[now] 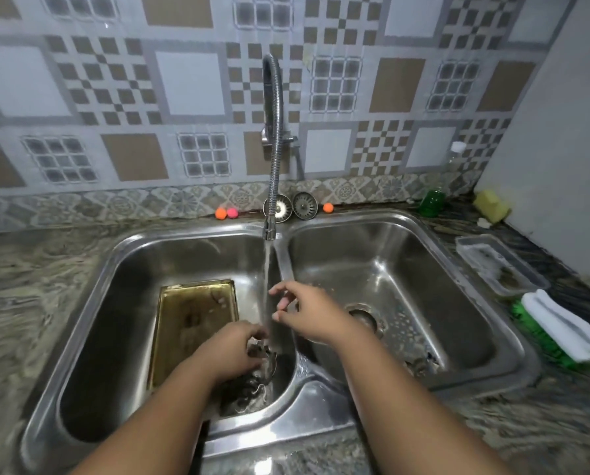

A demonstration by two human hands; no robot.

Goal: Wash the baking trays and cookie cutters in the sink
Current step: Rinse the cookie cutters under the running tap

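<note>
A gold baking tray (191, 323) lies flat in the left basin of the steel double sink (286, 423). Water runs from the flexible tap (272, 214) into that basin. My left hand (232, 351) is low in the basin under the stream, its fingers curled round a metal cookie cutter (264, 354). More metal cutters (249, 389) lie blurred on the basin floor below it. My right hand (307, 311) hovers at the stream above the divider, fingers loosely spread, holding nothing.
Two sink strainers (292, 205) and small orange and pink balls (225, 213) stand at the wall. At the right are a green soap bottle (432, 200), a yellow sponge (490, 205), a clear plastic tub (499, 265) and a white cloth (564, 325) on a green brush.
</note>
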